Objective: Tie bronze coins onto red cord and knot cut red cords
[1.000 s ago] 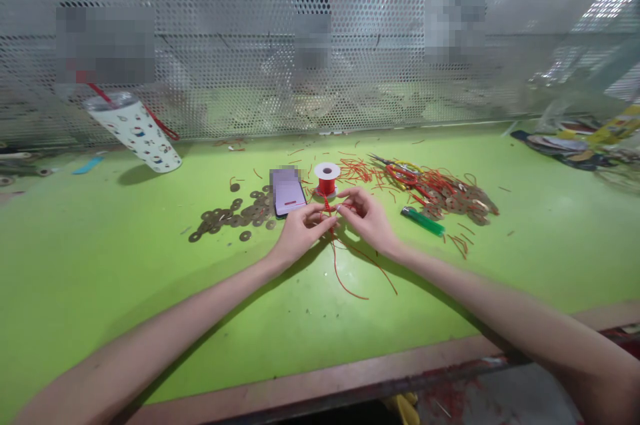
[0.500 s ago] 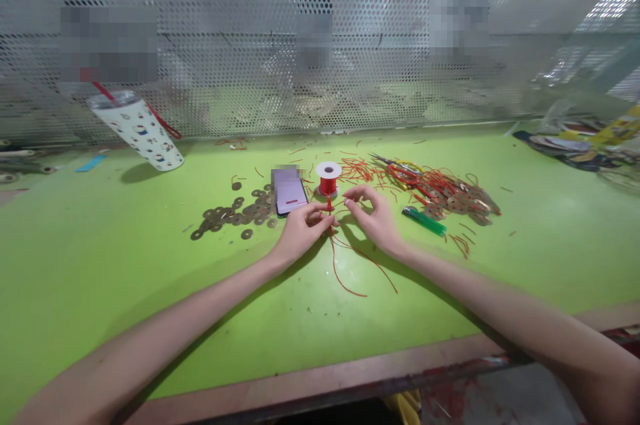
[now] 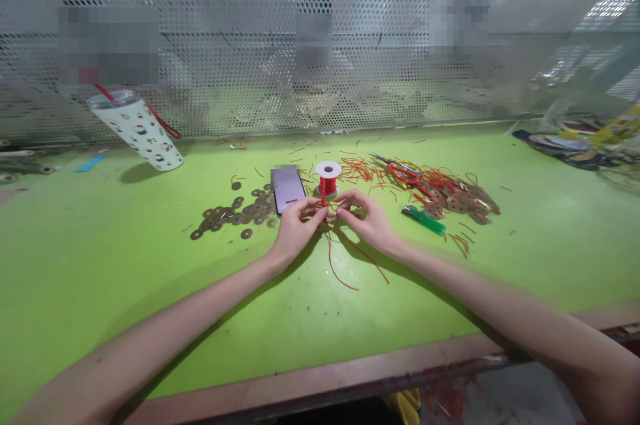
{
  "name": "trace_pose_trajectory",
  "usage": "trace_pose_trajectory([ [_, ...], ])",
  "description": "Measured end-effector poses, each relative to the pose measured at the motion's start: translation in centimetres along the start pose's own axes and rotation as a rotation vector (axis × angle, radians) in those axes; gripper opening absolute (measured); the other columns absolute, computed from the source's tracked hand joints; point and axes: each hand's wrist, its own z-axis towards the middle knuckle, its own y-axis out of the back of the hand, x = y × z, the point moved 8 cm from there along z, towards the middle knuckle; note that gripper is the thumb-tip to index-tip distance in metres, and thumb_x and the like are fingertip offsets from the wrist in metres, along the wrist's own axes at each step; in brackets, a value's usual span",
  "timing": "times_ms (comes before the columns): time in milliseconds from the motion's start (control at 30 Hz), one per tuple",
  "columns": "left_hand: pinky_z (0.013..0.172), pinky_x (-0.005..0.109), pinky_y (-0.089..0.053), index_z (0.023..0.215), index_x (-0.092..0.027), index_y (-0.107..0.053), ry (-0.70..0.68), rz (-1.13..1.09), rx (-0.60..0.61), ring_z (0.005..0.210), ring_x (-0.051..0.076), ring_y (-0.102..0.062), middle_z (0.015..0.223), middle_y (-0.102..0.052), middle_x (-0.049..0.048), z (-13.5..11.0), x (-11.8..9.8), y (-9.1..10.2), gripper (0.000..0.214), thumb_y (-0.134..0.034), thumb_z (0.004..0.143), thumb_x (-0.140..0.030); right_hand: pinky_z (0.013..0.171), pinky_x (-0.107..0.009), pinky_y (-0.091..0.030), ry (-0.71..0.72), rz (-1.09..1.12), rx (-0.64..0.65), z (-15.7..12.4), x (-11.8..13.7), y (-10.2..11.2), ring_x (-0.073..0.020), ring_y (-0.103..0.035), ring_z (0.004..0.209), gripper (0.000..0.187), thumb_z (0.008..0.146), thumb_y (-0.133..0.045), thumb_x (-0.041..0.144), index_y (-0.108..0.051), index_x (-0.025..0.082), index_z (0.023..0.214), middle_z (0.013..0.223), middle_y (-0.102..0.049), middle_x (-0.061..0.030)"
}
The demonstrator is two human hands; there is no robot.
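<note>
Between finger and thumb, my left hand [image 3: 299, 224] pinches a red cord [image 3: 331, 258] whose knotted part stands up in front of the spool. Two loose ends of it trail down over the green table. My right hand [image 3: 367, 220] is close beside, its thumb and forefinger closed on a thin strand of the same cord. Just behind the fingers stands a white spool [image 3: 329, 170] wound with red cord. A phone [image 3: 289, 192] lies beyond my left hand, its lower edge near my knuckles. The fingertips partly hide the knot.
Holed metal discs [image 3: 233, 212] are scattered left; another pile [image 3: 463, 202] mixed with red cords lies right. Scissors [image 3: 400, 170] and a green lighter [image 3: 424, 220] are near it. A patterned tumbler [image 3: 143, 132] leans at back left before a perforated metal screen [image 3: 225, 78].
My right hand has moved left, close to my left fingers, with its strand. The knotted cord and its trailing ends have shifted slightly left.
</note>
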Motion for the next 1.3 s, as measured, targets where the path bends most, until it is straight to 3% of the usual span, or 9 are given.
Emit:
trace_pose_trajectory([
  [233,0.067,0.029,-0.055,0.087,-0.015,-0.066,0.032,-0.044,0.002,0.073,0.018,-0.069,0.079,-0.073,0.005,-0.1,-0.4,0.0,0.021,-0.073,0.081,-0.034,0.083,-0.042,-0.056,-0.041,0.037,0.097,0.2,-0.7,-0.7,-0.0208,-0.069,0.084,0.026,0.087,-0.064,0.028,-0.067,0.021,0.112,0.087,-0.07,-0.0054],
  [400,0.066,0.03,-0.055,0.089,-0.016,-0.067,0.007,-0.038,0.017,0.074,0.019,-0.069,0.08,-0.073,0.0052,-0.1,-0.4,-0.2,0.021,-0.074,0.079,-0.033,0.082,-0.043,-0.057,-0.068,0.073,0.142,0.3,-1.6,-1.2,-0.0217,-0.069,0.085,0.022,0.088,-0.066,0.034,-0.071,0.02,0.103,0.091,-0.073,-0.0065],
  [667,0.06,0.026,-0.053,0.09,-0.015,-0.066,0.056,-0.12,0.056,0.068,0.016,-0.067,0.081,-0.073,0.0062,-0.1,-0.1,-0.5,0.02,-0.065,0.085,-0.034,0.082,-0.044,-0.055,0.008,-0.047,0.017,0.6,-1.1,-0.1,-0.0227,-0.068,0.087,0.013,0.089,-0.065,0.033,-0.071,0.022,0.091,0.093,-0.073,-0.0075],
  [933,0.056,0.025,-0.052,0.093,-0.014,-0.066,0.113,-0.159,0.076,0.061,0.014,-0.065,0.077,-0.073,0.0063,-0.1,0.2,-0.8,0.015,-0.059,0.083,-0.023,0.076,-0.042,-0.055,0.052,-0.099,0.007,0.1,-0.7,-0.3,-0.0216,-0.065,0.084,0.013,0.09,-0.065,0.034,-0.068,0.022,0.091,0.089,-0.069,-0.0063],
  [1300,0.058,0.026,-0.051,0.098,-0.016,-0.063,0.092,-0.121,0.133,0.063,0.016,-0.069,0.073,-0.074,0.0052,0.0,0.2,-1.3,0.02,-0.066,0.085,-0.03,0.068,-0.037,-0.054,0.125,-0.211,-0.032,0.0,0.1,0.1,-0.0227,-0.061,0.088,0.009,0.089,-0.063,0.029,-0.069,0.023,0.09,0.088,-0.066,-0.006],
])
